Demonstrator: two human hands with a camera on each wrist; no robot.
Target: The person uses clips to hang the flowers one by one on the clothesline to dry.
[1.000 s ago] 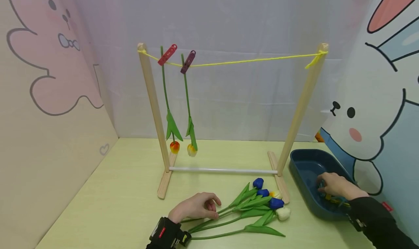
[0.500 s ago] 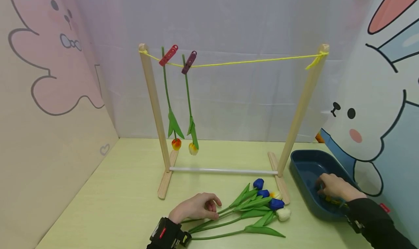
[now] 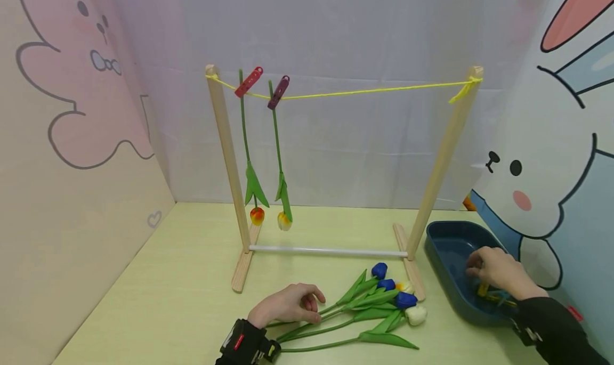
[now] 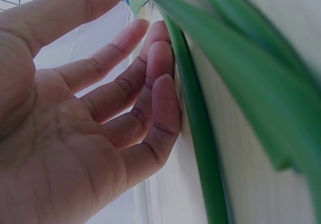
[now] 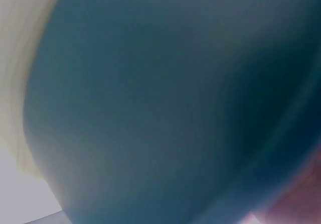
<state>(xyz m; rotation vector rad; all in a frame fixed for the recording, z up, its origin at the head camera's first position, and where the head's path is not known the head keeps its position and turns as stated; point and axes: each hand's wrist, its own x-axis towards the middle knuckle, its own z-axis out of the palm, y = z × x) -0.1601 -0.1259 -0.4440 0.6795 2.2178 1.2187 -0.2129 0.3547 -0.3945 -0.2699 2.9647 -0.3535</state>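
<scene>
My left hand [image 3: 290, 303] rests beside the stems of a bunch of artificial tulips [image 3: 369, 295] on the table. Its fingers are loosely bent, and in the left wrist view the fingertips [image 4: 168, 96] lie right at a green stem [image 4: 193, 113]. Over the dark blue basin [image 3: 443, 258] at the right, my right hand [image 3: 501, 272] reaches in with bent fingers. Small yellow and blue-green clothespins [image 3: 483, 289] lie under it; whether it holds one, I cannot tell. The basin's blurred wall [image 5: 140, 93] fills most of the right wrist view.
A wooden frame [image 3: 446, 157] stands behind the tulips with a yellow string [image 3: 364, 92] tied across. Red [image 3: 249, 82] and purple [image 3: 279, 92] clothespins hold an orange tulip [image 3: 257, 216] and a pale yellow tulip [image 3: 284, 221] upside down. A white rod [image 3: 331, 251] joins the feet.
My right hand has risen slightly and shifted right inside the basin, uncovering more of the yellow clothespin. The left hand keeps its place by the stems.
</scene>
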